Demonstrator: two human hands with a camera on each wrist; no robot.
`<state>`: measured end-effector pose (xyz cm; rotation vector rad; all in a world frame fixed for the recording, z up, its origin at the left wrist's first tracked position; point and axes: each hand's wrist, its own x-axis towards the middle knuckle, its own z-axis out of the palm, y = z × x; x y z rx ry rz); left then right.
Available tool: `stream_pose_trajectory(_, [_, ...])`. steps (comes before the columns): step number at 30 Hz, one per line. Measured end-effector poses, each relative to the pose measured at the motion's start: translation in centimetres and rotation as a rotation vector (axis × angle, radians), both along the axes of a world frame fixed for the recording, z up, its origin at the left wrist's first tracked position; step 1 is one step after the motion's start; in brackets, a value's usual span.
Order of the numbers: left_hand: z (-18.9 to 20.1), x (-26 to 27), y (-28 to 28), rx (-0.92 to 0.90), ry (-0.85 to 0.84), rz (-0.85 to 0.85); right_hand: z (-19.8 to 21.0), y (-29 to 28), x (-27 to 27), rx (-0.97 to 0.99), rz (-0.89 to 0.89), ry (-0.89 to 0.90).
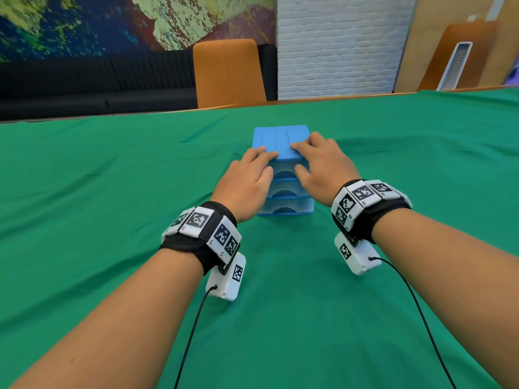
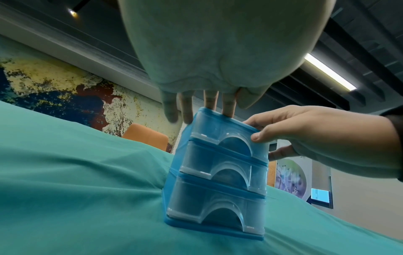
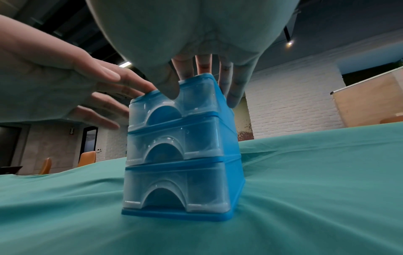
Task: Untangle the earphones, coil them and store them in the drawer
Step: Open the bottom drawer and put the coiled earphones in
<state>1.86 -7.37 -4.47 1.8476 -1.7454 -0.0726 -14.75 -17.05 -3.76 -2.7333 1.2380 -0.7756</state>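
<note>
Two hands, left hand (image 1: 247, 175) and right hand (image 1: 323, 167), rest flat-fingered, gripping nothing, atop the small blue plastic three-drawer chest (image 1: 280, 141); it looks light and tippy, so bracing its top seems wise.

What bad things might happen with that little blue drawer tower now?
1. The tower is tall and narrow on a loose cloth; a push from the left hand or right hand resting on top might tip or slide it.
2. All three drawers look shut, and no earphones show in any view, so whether they got stored cannot be checked.
</note>
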Motion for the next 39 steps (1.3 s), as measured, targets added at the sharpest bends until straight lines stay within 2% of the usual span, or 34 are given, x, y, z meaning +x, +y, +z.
stream_pose_trajectory(5, [0.3, -0.4, 0.0, 0.001, -0.181, 0.043, 0.1, 0.5, -0.1, 0.026, -0.004, 0.041])
stream_pose_trajectory(10, [1.1, -0.6, 0.2, 0.061, -0.158, 0.0, 0.4, 1.7, 0.0, -0.022, -0.042, 0.111])
stream_pose_trajectory(20, [4.0, -0.7, 0.3, 0.163, -0.176, 0.018, 2.3, 1.5, -0.2, 0.122, -0.03, 0.105])
stream_pose_trajectory(28, [3.5, 0.4, -1.0, 0.038, -0.168, 0.008, 1.0, 0.5, 0.1, 0.083, -0.016, -0.016])
stream_pose_trajectory(39, [2.0, 1.5, -2.2, -0.117, -0.056, -0.028, 0.5, -1.5, 0.2, 0.056, 0.028, -0.167])
